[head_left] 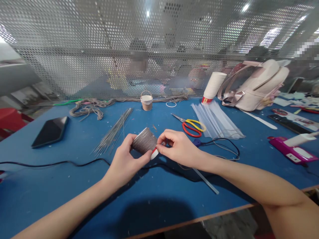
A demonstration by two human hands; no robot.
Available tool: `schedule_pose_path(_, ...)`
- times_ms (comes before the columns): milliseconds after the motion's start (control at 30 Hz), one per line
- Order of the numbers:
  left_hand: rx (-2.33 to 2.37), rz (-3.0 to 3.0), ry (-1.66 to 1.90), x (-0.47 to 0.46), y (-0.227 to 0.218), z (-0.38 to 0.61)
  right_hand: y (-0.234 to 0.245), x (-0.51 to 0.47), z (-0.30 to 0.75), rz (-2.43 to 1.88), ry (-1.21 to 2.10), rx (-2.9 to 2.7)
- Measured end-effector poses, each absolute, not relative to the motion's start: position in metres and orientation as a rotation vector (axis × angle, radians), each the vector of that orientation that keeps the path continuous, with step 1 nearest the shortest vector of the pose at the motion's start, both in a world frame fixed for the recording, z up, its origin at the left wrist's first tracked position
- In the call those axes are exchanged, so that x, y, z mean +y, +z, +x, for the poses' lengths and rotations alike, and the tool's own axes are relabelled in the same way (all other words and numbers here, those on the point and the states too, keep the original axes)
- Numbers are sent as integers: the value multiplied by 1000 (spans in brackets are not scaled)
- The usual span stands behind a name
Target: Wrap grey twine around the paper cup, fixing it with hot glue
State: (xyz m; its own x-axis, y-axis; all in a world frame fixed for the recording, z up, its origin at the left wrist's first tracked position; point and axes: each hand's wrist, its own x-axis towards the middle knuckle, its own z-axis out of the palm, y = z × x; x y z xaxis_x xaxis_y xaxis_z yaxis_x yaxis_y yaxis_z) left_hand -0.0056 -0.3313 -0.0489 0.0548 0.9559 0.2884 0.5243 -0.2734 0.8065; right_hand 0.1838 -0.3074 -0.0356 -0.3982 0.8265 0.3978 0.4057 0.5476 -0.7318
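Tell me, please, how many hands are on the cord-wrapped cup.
2: the left hand grips the cup from the left, and the right hand is at its red-and-white end. The left is partly hidden.

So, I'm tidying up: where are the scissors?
In the head view, the scissors lie right of centre, beyond the right hand, beside the translucent strips.

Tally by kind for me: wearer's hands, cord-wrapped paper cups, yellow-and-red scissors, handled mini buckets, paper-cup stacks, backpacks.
Left hand and right hand: 2
Cord-wrapped paper cup: 1
Yellow-and-red scissors: 1 pair
Handled mini bucket: 1
Paper-cup stack: 1
Backpack: 1
Total: 7
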Motion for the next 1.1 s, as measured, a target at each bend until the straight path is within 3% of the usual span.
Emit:
schedule_pose_path(600,1372,1886,1209,-332,-43,-9,-30,-306,183,-1113,804,-1965)
schedule_pose_path(900,1283,1780,1269,-328,-50,-18,-25,-307,187,-1105,1077,-1940)
schedule_pose_path(1100,1108,1847,1319,-323,-58,-22,-31,-314,185,-1017,915,-2145)
